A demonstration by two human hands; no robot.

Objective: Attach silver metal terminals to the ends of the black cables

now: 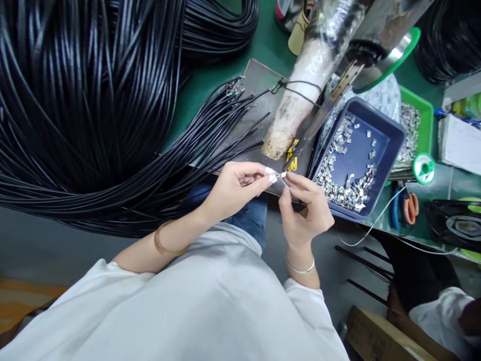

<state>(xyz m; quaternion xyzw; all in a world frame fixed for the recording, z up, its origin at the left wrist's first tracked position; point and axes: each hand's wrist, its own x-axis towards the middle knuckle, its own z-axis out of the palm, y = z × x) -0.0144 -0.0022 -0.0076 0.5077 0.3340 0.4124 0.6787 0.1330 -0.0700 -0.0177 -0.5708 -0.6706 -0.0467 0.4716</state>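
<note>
My left hand is closed in a pinch, with white coverings on the thumb and index fingertips. Its fingertips hold a small silvery connector, whose exact form is too small to make out. From the other side, my right hand pinches at the same connector, fingers closed and curled. A thin pale wire runs between its thumb and index finger. Just beyond the fingertips is a yellow-marked piece on the dark board. Stripped ends of black cables lie on that board, left of the hands.
A blue bin of small metal shells stands right of my hands, with a green bin behind. A wrapped duct hangs over the board. Black cable coils fill the left. Orange-handled pliers and a wire spool lie right. Another person's sleeve shows lower right.
</note>
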